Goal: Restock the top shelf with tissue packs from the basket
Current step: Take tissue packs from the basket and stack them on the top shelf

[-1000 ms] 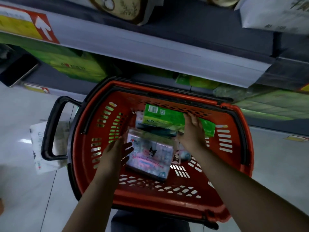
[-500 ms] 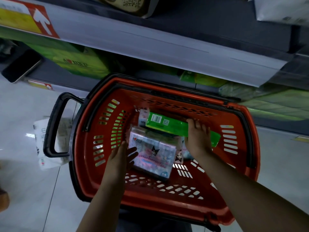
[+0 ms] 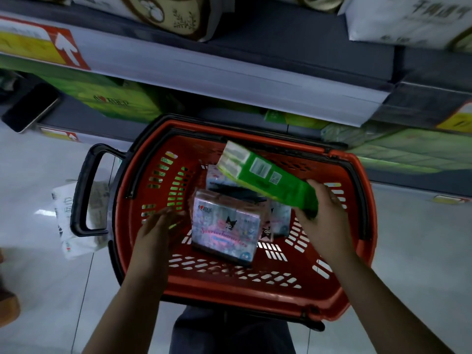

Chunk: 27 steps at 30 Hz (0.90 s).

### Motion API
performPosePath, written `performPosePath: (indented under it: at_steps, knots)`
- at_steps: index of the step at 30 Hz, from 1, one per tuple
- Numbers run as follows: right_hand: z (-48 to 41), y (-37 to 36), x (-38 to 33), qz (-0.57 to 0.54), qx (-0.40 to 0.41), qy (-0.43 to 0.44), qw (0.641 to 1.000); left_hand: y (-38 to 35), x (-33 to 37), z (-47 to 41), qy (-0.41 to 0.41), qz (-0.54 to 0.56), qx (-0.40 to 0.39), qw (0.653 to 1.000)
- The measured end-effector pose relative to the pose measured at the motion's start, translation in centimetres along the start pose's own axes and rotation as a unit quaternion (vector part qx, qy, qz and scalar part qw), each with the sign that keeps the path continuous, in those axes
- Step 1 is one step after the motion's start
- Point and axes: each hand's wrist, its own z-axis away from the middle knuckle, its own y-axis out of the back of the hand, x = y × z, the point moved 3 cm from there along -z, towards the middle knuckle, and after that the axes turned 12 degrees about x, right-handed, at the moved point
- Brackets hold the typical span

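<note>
A red plastic basket (image 3: 250,290) stands on the floor below me. My right hand (image 3: 321,215) grips the near end of a long green tissue pack (image 3: 265,175), which is tilted up out of the basket. My left hand (image 3: 158,228) hovers open inside the basket's left side, just left of a pale pink-and-blue cartoon tissue pack (image 3: 226,228) lying on the bottom. More small packs (image 3: 279,221) lie behind and to the right of it. The shelf edge (image 3: 204,70) runs above the basket.
Green packages (image 3: 102,95) fill the lower shelf behind the basket. Large white and patterned packs (image 3: 408,19) sit on the shelf above. A phone (image 3: 30,106) lies on the lower shelf at left. A white pack (image 3: 76,221) rests on the floor beside the basket's black handle (image 3: 84,190).
My right hand has closed on the green pack and lifted its far end up out of the basket. My left hand has barely moved beside the cartoon pack.
</note>
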Motion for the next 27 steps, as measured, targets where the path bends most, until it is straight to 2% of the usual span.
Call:
performPosePath:
  at_steps: [2, 6, 9, 12, 16, 22, 27]
  knots:
    - [0.8, 2.0, -0.5, -0.040, -0.001, -0.007, 0.999, 0.4, 0.8, 0.8, -0.009, 0.004, 0.000, 1.000]
    - [2.5, 4.8, -0.8, -0.158, -0.028, -0.077, 0.984, 0.7, 2.2, 2.8, -0.029, 0.008, -0.009, 1.000]
    - [3.4, 6.2, -1.9, -0.270, -0.068, -0.154, 0.948, 0.5, 2.9, 4.2, -0.040, 0.004, -0.027, 0.999]
    - [3.6, 6.9, -3.5, -0.332, -0.119, -0.179, 0.918, -0.1, 3.6, 5.2, -0.043, -0.012, -0.061, 0.997]
    - [3.6, 7.6, -4.6, -0.362, -0.178, -0.176, 0.898, -1.0, 4.8, 6.4, -0.056, -0.019, -0.116, 0.991]
    - [3.7, 9.7, -6.4, -0.358, -0.244, -0.128, 0.892, -0.8, 5.6, 8.5, -0.030, -0.032, -0.207, 0.977]
    - [4.1, 12.0, -8.2, -0.342, -0.273, -0.111, 0.892, 0.6, 6.2, 10.5, -0.015, 0.016, -0.230, 0.973]
